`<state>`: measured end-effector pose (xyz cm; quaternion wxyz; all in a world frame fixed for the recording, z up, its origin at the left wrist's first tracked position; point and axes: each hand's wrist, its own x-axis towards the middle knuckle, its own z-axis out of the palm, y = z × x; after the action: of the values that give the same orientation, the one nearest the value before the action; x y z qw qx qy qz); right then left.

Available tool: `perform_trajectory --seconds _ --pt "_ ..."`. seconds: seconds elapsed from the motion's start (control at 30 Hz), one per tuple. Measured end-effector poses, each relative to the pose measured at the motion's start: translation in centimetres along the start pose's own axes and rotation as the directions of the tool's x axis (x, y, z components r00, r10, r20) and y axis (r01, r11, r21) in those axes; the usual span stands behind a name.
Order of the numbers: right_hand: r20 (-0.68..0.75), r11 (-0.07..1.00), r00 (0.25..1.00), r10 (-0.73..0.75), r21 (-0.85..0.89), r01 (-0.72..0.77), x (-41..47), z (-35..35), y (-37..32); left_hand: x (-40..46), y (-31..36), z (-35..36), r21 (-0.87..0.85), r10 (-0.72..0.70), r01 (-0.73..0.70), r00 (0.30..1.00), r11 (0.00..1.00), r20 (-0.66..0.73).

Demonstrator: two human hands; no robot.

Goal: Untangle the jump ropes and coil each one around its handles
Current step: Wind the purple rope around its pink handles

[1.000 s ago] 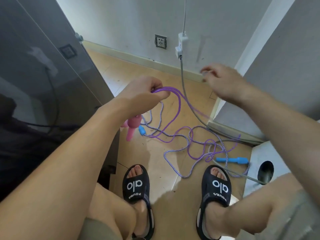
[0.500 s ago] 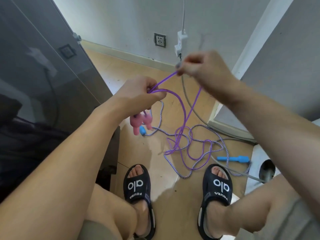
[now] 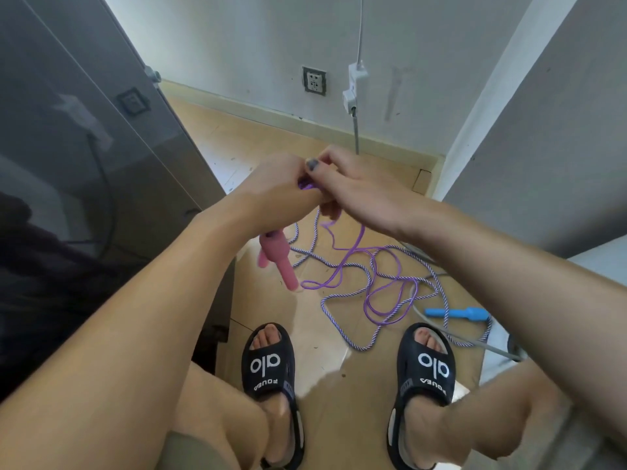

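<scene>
Coiling of the purple rope (image 3: 342, 262) looks barely begun: the left hand (image 3: 281, 191) grips its 2 pink handles (image 3: 276, 256), long axes pointing down toward the floor (image 3: 325, 337), while the right hand (image 3: 353, 184), touching the left, pinches a strand. Most purple cord and the whole braided rope (image 3: 342, 330), its blue handle (image 3: 456, 313) lying crosswise, sit tangled on the floor.

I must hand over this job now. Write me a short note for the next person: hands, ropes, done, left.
Left hand grips the pink handles and purple rope coils. Right hand pinches the purple rope beside it.
Most purple rope lies on the floor, crossing the blue-white rope; blue handle lies near the right foot.
Done: purple winding begun.
Left: finish it, then coil the blue-white rope.
</scene>
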<state>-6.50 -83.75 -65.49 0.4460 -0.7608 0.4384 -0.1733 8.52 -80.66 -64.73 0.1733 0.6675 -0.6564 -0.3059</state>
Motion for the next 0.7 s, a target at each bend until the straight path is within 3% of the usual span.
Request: perform_trajectory --seconds 0.2,0.33,0.5,0.7 --pt "-0.059 0.999 0.998 0.006 -0.033 -0.008 0.5 -1.7 -0.5 0.0 -0.2 -0.1 -0.108 -0.055 0.055 0.998 0.993 -0.003" --pt "-0.089 0.997 0.996 -0.001 0.077 0.008 0.5 -2.3 -0.4 -0.3 -0.1 -0.1 -0.23 0.02 -0.01 0.999 0.973 0.039" --pt "-0.011 0.954 1.0 -0.001 0.3 0.004 0.2 -3.2 -0.9 -0.8 -0.4 0.5 -0.321 0.153 -0.105 0.98 0.941 0.128" --pt "0.013 0.843 0.999 -0.034 0.537 0.022 0.3 -4.0 -1.8 -0.8 -1.1 1.4 -0.283 0.149 -0.118 0.984 0.952 0.093"
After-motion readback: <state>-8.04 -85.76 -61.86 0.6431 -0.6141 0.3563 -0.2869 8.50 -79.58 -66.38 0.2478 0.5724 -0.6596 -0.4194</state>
